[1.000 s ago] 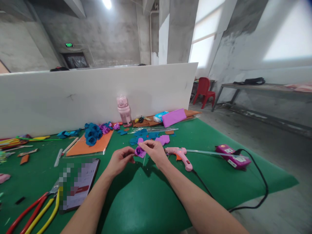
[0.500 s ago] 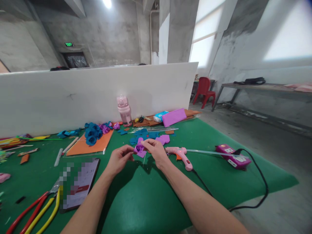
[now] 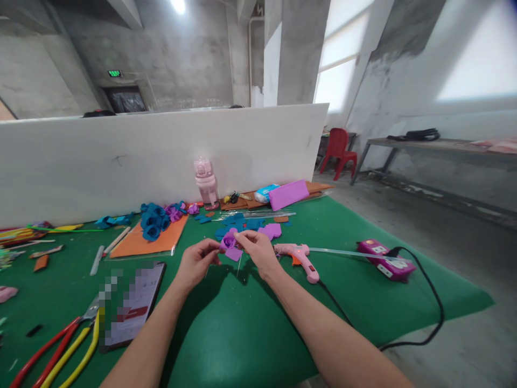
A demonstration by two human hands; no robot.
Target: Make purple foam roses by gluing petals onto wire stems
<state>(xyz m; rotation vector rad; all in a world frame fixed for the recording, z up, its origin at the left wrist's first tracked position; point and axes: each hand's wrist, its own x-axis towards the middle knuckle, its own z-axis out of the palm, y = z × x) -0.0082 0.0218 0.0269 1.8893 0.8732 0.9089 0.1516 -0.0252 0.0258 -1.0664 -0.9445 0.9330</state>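
Between my two hands, above the green table, is a purple felt flower [image 3: 231, 249] with a rolled middle and loose flat petals. My left hand [image 3: 197, 263] pinches its left edge. My right hand [image 3: 257, 250] pinches a petal at its upper right, with fingers closed. Just right of my right hand lies a pink hot glue gun [image 3: 297, 256] with a clear glue stick in its back. Loose purple petal pieces [image 3: 270, 231] and blue felt scraps [image 3: 242, 222] lie beyond my hands.
Finished blue flowers [image 3: 153, 220] rest on an orange sheet [image 3: 139, 245]. Red- and yellow-handled pliers [image 3: 75, 334] and a phone [image 3: 137, 307] lie at left. A pink bottle [image 3: 205, 183] stands by the white partition [image 3: 161, 156]. A purple power strip [image 3: 385, 260] and its cable lie right.
My left fingers have shifted slightly along the flower's left side, and the left petal is now folded up closer to the rolled middle. My right hand has hardly moved.
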